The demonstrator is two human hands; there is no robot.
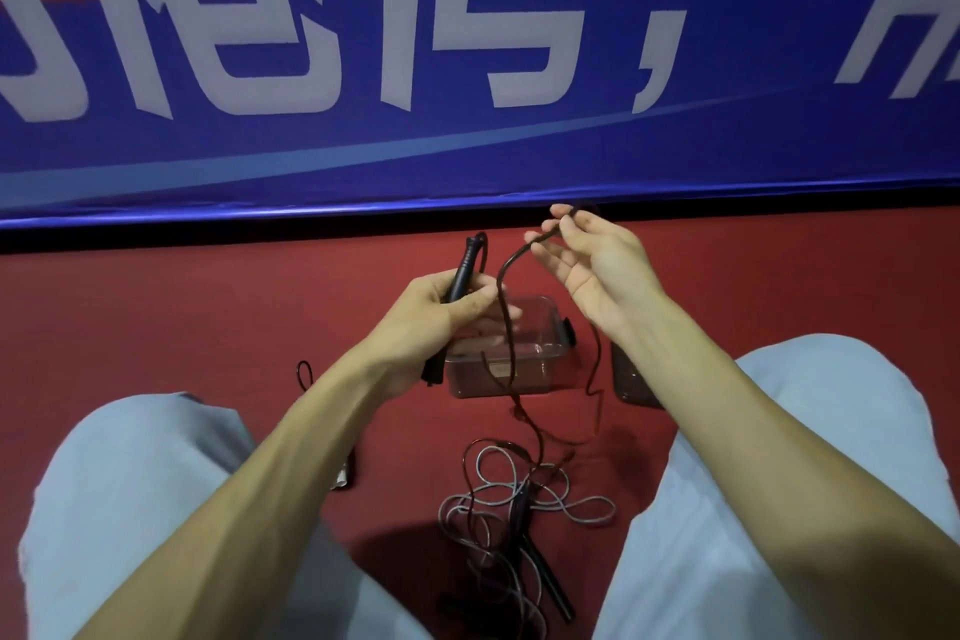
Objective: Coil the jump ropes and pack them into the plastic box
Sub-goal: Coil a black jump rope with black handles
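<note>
Knees (130, 509); left hand (441, 312) holds handle (466, 263), right hand (597, 265) rope (500, 278).

Clear glossy plastic box (506, 361) on matt red carpet (208, 317).

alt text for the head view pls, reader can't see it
A person's left hand grips a black jump rope handle while the right hand pinches a dark cord over a clear plastic box; more ropes lie tangled on the red floor.
</note>
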